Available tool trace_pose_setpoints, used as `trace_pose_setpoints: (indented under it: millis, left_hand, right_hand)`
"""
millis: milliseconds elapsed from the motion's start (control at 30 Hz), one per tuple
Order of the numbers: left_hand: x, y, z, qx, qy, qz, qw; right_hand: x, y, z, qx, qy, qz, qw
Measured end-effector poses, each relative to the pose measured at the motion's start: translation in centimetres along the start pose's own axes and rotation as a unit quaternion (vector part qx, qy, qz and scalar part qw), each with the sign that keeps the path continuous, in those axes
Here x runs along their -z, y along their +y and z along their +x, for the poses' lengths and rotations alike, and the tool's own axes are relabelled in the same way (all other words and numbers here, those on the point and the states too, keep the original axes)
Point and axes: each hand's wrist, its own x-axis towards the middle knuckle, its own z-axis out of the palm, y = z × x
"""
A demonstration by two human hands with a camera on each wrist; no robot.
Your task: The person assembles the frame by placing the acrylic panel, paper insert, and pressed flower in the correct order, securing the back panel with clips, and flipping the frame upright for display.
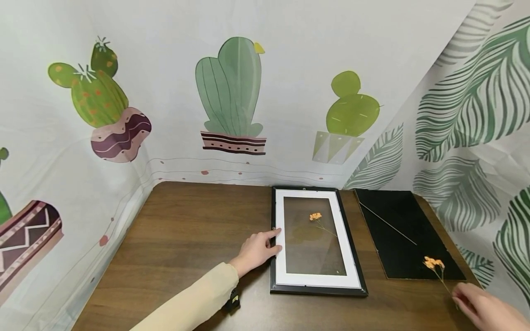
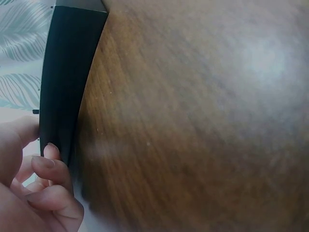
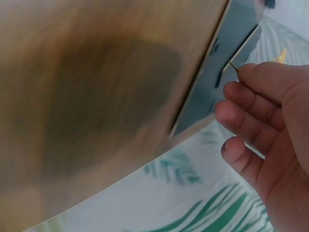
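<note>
A black picture frame [image 1: 319, 291] with a white mat [image 1: 308, 278] lies flat on the table. Inside the mat's opening is a small orange dried flower [image 1: 315, 216] on a thin stem. At the frame's left side, my left hand [image 1: 257, 250] rests its index finger and thumb on the edge; in the left wrist view other fingers [image 2: 50, 176] bend beside the frame's dark outer side [image 2: 67, 72]. My right hand [image 1: 486, 303], at the lower right, pinches the stem of another orange dried flower [image 1: 434, 263] between thumb and finger, its bloom over a black board's near end.
Right of the frame lies the black board [image 1: 397, 220] with a thin pale stick [image 1: 388, 223] across it. Brown wooden table [image 1: 198, 220] extends to the left. Fabric printed with cacti and leaves [image 1: 290, 92] hangs along the table's back and sides.
</note>
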Motion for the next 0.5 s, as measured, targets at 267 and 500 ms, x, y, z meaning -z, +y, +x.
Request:
trace_pose_setpoints:
  millis: [267,500]
  left_hand:
    - [0.1,0.0,0.0,0.0,0.005,0.005,1.0]
    - [0.1,0.1,-0.1,-0.003,0.005,0.008,1.0]
  right_hand:
    - [1.1,-3.0,2.4,0.051,0.081,0.019,0.9952]
    - [1.1,-4.9,4.8,0.149,0.174,0.027,0.973]
